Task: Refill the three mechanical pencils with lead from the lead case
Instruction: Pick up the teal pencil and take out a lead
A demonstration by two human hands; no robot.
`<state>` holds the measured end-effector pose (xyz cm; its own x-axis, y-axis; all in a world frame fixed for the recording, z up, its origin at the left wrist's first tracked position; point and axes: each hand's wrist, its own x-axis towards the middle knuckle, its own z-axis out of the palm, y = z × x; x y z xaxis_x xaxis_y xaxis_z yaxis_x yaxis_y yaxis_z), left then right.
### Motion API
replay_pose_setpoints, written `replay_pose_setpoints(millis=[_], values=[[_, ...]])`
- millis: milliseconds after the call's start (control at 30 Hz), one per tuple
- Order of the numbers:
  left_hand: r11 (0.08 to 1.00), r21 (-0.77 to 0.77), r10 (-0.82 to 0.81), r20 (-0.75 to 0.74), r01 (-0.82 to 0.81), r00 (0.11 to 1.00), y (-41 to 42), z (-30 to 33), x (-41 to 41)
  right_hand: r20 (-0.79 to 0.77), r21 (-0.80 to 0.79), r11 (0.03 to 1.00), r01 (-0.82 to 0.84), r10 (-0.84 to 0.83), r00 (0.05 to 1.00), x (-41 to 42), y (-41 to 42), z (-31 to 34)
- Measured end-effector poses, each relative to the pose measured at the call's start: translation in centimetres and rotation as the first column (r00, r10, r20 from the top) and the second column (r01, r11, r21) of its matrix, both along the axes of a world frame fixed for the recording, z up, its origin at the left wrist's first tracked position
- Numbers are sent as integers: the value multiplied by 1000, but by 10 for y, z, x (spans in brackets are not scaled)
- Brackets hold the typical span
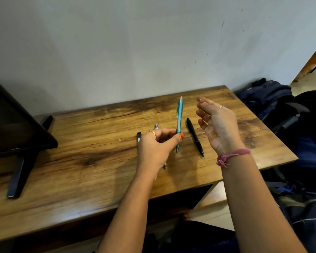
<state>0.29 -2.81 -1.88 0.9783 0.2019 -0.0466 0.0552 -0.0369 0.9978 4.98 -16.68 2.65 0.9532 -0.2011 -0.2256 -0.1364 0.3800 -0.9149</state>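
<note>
My left hand pinches a teal mechanical pencil between thumb and fingers, holding it nearly upright above the wooden table. My right hand hovers to the pencil's right, palm turned inward, fingers relaxed and holding nothing. A black mechanical pencil lies on the table between the hands. A silver-and-white pencil lies partly hidden under my left hand. A thin dark lead case lies just left of my left hand.
A dark monitor on black stand legs occupies the table's left end. Blue bags and dark bundles are piled beyond the table's right edge. A pale wall backs the table.
</note>
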Motion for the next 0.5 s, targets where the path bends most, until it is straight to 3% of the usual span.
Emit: replay_pose_setpoints(millis=[100,167,233,300,500], values=[[997,-32,65,3,-65,998,3,-1,3,23,-372,927,-42,54,998,3,-3,-7],[996,-39,86,-5,-86,996,3,-2,4,33,-691,721,-56,108,994,3,0,-14],[995,-37,96,-8,-96,995,5,-3,5,-3,-897,436,-65,141,990,3,7,-19],[995,-22,101,-8,-101,995,5,-2,5,-58,-952,285,-107,175,983,4,14,-25],[993,-9,121,-13,-121,993,4,-3,5,-103,-989,100,-114,104,989,1,25,-36]])
